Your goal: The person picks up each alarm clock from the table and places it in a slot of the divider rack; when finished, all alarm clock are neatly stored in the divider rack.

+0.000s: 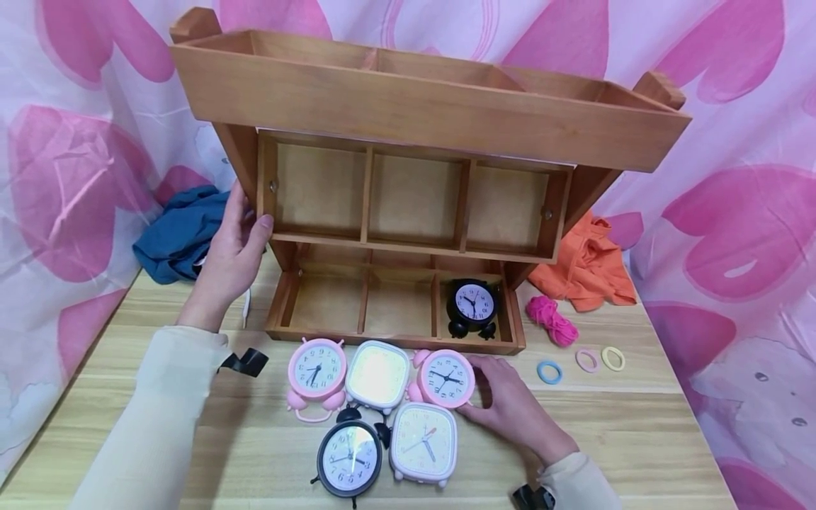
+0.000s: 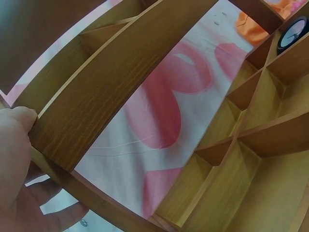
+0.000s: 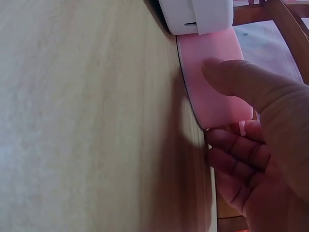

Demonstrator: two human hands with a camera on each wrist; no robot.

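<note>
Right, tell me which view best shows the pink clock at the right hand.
The head view, since the pink clock shows its whole dial there. The right wrist view shows mainly its pink side, partly covered by the right hand; the left wrist view doesn't show it.

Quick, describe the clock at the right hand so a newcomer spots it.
In the head view, find the wooden shelf, then the row of three clocks directly in front of it. The target is the rightmost, a round pink clock with the right hand at its rim. Unlike the other round pink clock, its bells point left in that view.
</note>
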